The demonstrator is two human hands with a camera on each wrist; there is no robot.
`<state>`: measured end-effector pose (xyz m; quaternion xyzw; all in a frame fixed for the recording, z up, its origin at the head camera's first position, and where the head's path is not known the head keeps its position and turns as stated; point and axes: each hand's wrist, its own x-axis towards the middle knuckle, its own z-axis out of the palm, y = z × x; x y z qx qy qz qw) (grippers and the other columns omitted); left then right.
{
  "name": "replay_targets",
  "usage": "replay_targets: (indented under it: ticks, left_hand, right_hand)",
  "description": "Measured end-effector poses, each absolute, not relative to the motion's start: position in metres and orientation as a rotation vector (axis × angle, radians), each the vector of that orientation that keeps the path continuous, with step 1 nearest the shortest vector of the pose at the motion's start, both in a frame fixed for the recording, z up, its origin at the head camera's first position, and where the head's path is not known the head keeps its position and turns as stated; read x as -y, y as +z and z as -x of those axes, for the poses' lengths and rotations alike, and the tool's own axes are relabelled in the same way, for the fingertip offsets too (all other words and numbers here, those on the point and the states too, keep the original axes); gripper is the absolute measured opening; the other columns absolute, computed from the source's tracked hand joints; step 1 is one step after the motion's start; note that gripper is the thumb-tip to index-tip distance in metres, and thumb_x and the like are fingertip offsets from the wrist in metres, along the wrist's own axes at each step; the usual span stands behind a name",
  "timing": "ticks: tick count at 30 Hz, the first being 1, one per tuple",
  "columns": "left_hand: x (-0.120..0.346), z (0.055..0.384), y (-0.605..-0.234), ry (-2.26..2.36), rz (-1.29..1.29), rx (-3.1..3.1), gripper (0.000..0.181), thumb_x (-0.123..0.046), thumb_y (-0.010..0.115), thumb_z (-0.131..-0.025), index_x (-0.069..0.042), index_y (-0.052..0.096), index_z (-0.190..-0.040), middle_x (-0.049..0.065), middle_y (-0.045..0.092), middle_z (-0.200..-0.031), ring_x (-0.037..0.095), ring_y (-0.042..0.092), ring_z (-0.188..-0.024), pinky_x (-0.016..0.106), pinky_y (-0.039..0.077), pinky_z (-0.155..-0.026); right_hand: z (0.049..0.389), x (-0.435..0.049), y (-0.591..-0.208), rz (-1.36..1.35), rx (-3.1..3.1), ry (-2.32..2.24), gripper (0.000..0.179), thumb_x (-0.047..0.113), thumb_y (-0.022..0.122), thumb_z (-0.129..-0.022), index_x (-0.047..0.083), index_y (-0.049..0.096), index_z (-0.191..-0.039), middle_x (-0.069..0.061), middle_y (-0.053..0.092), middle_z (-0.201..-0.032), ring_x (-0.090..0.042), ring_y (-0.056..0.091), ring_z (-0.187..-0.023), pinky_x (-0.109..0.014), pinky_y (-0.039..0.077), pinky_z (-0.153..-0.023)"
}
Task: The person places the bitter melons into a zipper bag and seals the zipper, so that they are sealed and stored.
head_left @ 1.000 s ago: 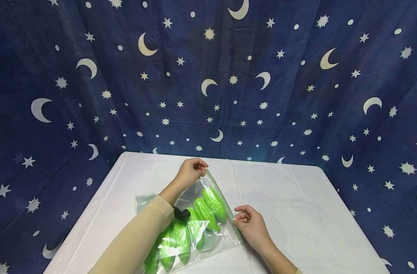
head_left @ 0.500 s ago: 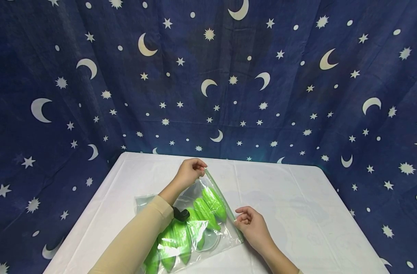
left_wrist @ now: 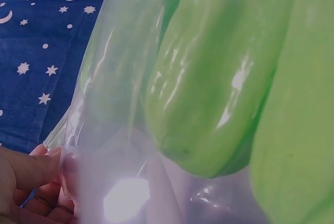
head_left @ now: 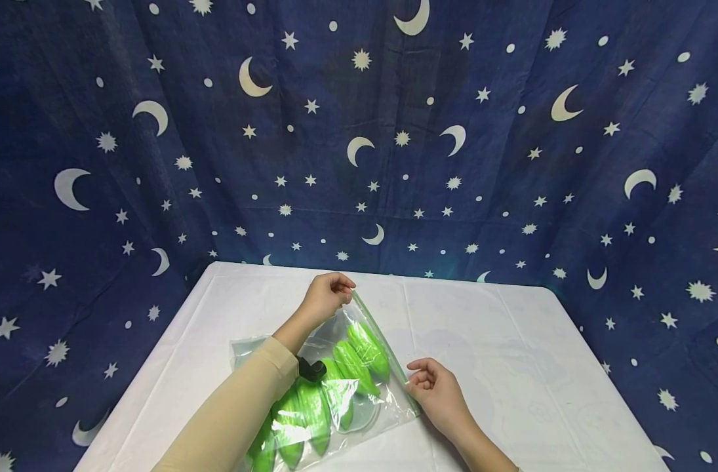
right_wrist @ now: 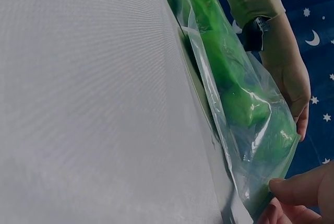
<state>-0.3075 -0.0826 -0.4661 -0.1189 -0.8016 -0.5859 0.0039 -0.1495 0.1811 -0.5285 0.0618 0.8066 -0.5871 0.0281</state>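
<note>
One clear zip bag (head_left: 341,380) lies on the white bench (head_left: 512,367), tilted up at its far corner. Film looks thin, slick, floppy; contents probably light. Best hold: the stiffer seal strip. Left hand (head_left: 326,295) pinches the top corner; right hand (head_left: 435,390) pinches the seal edge lower down. Inside: about five glossy green peppers (head_left: 359,357), overlapping, count uncertain.

Long beige sleeve (head_left: 240,406) on the left arm ending short of the wrist, black wrist strap (head_left: 313,370) at its cuff, bare hands, right forearm unsleeved
</note>
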Motion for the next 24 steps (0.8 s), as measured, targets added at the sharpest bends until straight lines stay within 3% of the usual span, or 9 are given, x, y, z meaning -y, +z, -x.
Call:
replay_targets:
  ticks: [8,24]
  left_hand:
    - [0.0824,0.3083,-0.4655,-1.837,0.326,2.502,0.019,0.012,0.071,-0.091,0.002,0.077,-0.106,0.001,0.070,-0.084,0.014,0.063,-0.077,0.022,0.052,-0.066]
    - [0.0842,0.3094,-0.4652,-1.817,0.316,2.489,0.020,0.012,0.071,-0.091,0.006,0.076,-0.109,0.004,0.071,-0.086,0.013,0.062,-0.076,0.021,0.052,-0.065]
  right_hand:
    - [0.1482,-0.1846,-0.5305,-0.187,-2.486,-1.815,0.036,-0.006,0.081,-0.085,0.002,0.070,-0.118,-0.007,0.068,-0.087,-0.010,0.056,-0.071,-0.017,0.048,-0.059]
    - [0.1441,-0.1899,-0.5284,-0.203,-2.477,-1.803,0.037,-0.008,0.079,-0.085,0.001,0.069,-0.120,-0.009,0.068,-0.089,-0.012,0.057,-0.072,-0.017,0.049,-0.060]
